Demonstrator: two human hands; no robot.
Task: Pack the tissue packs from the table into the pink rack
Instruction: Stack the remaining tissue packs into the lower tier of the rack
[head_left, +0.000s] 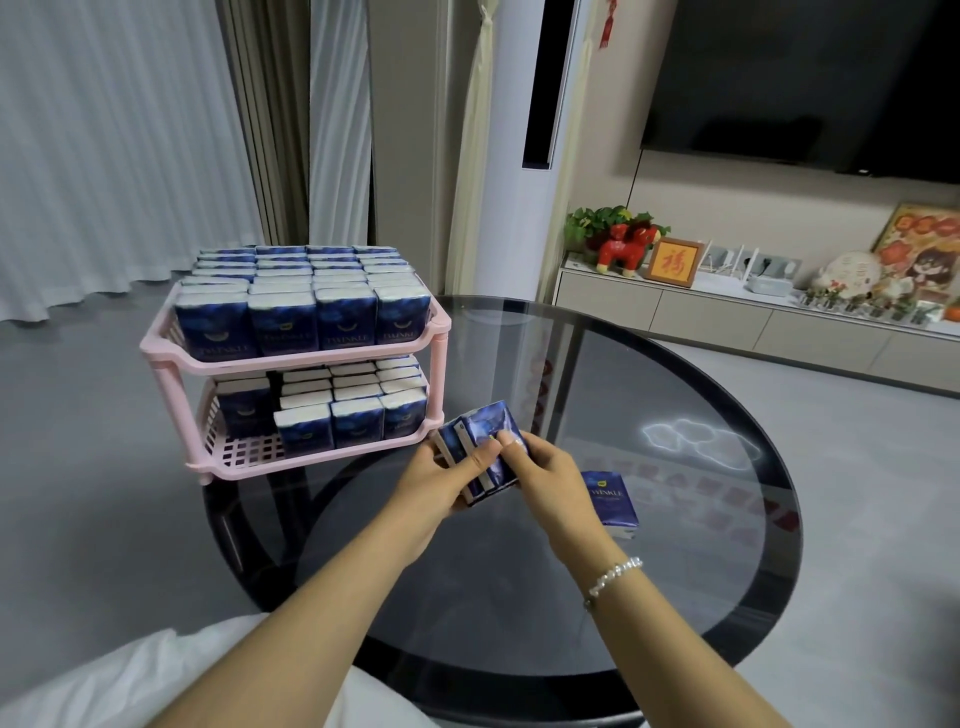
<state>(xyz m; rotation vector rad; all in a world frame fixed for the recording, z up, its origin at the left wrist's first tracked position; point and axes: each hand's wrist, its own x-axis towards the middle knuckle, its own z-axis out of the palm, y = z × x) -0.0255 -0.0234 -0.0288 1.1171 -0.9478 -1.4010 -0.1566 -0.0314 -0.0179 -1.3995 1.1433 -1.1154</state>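
Note:
A two-tier pink rack (311, 364) stands at the left edge of the round dark glass table (649, 571). Its top tier is packed with upright dark-blue tissue packs (306, 291). The lower tier (249, 449) holds several more packs and has bare grid floor at its front left. Both hands meet just right of the rack's lower tier, holding a small bundle of blue tissue packs (485, 431) between them: my left hand (441, 483) grips it from the left, my right hand (545, 467) from the right. One more pack (613, 501) lies flat on the glass beside my right wrist.
A low white cabinet (727, 317) with a plant, red figurine and framed pictures runs along the far right wall under a dark TV (805, 83). Curtains hang at the back left. Grey floor surrounds the table.

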